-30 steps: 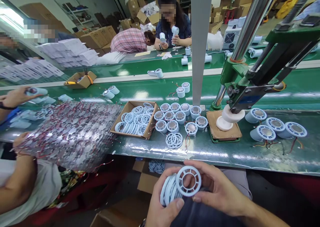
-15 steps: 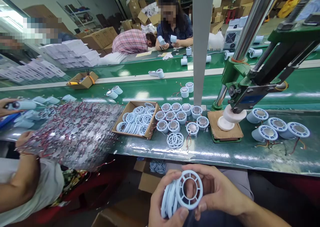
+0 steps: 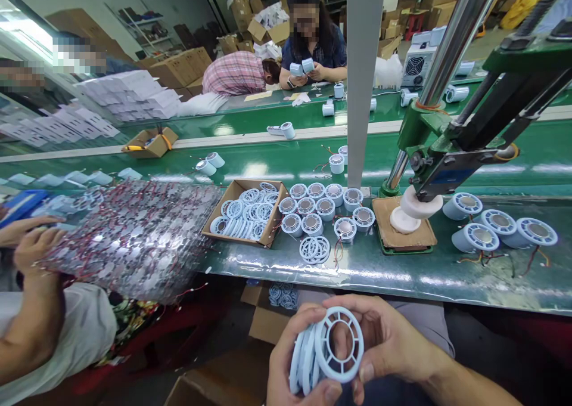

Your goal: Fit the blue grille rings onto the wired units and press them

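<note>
Rings [image 3: 328, 349] lower now, fingers [image 3: 364, 371] curled around.

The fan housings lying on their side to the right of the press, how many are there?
3. One lies nearest the press, one in front of it, and one farthest right. A fourth seems partly hidden between them, so possibly 4.

Workshop: long green surface [image 3: 286, 161], white pillar [image 3: 364, 66], cardboard cartons [image 3: 179, 66] stacked along far wall, bright window light at left.

small stack of pale blue spoked plastic rings [image 3: 328, 351], on edge, front ring facing up
</note>
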Available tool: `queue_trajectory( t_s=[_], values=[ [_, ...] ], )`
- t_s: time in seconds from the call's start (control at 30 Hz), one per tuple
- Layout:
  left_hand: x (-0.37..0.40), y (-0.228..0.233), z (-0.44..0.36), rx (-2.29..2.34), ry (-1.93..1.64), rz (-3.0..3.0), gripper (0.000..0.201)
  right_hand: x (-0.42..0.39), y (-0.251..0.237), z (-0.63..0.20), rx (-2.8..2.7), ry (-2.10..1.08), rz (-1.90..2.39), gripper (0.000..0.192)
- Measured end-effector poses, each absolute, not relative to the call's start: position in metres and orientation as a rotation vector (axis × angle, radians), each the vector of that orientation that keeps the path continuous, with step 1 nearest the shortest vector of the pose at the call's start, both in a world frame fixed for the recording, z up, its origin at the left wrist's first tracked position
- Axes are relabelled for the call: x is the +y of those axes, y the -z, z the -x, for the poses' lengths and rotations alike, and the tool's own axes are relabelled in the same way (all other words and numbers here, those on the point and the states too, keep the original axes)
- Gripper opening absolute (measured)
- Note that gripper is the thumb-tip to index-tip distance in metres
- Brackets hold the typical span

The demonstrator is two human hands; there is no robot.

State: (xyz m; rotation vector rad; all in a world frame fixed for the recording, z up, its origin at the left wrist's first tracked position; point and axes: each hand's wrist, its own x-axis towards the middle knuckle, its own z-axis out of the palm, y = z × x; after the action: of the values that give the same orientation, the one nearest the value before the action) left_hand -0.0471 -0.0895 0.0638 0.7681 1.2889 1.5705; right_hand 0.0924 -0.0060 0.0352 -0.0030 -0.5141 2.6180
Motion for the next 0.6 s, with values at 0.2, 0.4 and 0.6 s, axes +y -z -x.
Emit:
queue_trajectory(
  t_s=[0.2,0.4,0.6],
  values=[
    [-0.0887,-0.0636,0.047,1.318,-1.568,-0.785,0.059,-0.0071,-0.0361,-0.0923,-0.524,-2.626,0.055,0.069],
    [-0.0899,-0.0605,0.0484,1.303,-1.562,-0.806,0.062,-0.007,-0.0365,-0.091,-0.492,-2.655,0.054,0.067],
    [-0.0875,-0.0618,0.0449,1.275,-1.579,-0.752,0.065,-0.0073,-0.0353,-0.0891,-0.464,-2.673,0.049,0.066]
  ],
)
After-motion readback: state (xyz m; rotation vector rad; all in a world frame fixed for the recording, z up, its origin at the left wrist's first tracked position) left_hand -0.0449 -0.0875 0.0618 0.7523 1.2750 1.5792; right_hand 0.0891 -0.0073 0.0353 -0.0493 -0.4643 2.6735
